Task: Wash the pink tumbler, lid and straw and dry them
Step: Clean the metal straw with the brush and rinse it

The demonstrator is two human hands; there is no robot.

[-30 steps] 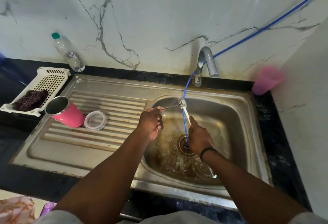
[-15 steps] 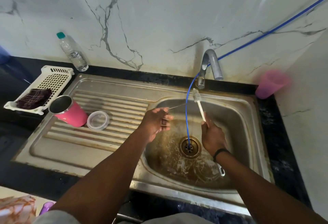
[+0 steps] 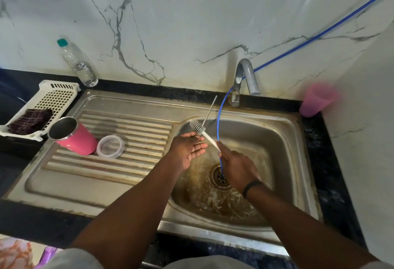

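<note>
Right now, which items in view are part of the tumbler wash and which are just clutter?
In the job:
- pink tumbler, on its side on the drainboard
- clear lid beside it
- metal straw
- straw brush, handle in the right hand
- left hand, fingers straight
- sink
- tap

Lying about:
- water bottle
- white basket
- dark cloth
- pink cup
- blue tube

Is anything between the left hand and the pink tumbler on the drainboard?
Nothing visible blocks it. The left hand is open over the basin's left edge, and the ribbed drainboard between it and the pink tumbler is bare, except for the clear lid touching the tumbler's right side.
</note>
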